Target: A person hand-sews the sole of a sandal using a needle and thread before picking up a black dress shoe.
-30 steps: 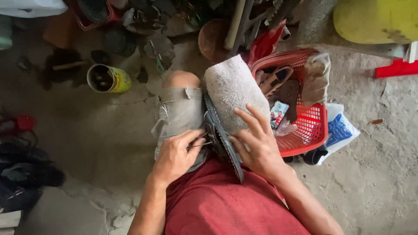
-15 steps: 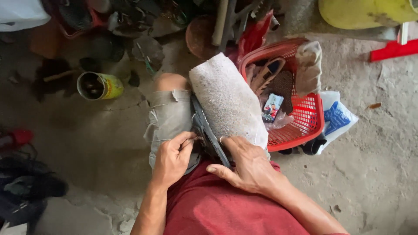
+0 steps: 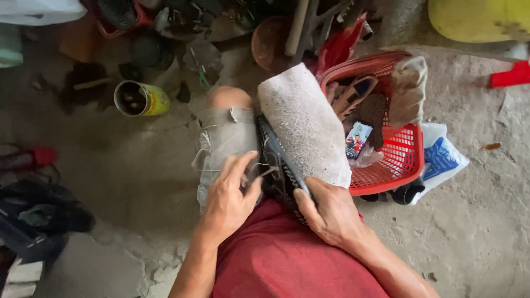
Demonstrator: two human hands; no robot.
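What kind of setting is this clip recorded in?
Probably an informal shoe-repair spot on a bare concrete floor. The shoe lies sole-up across the person's lap, a red plastic basket holds sandals, and an open tin can sits among scattered tools.

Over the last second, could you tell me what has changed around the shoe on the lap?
The right hand slid off the pale sole down to the shoe's near end. The left hand stayed at the dark upper. The shoe, red basket and can stayed put.

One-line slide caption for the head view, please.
Both hands, left hand and right hand, grip a dark shoe on the lap beside a red basket.
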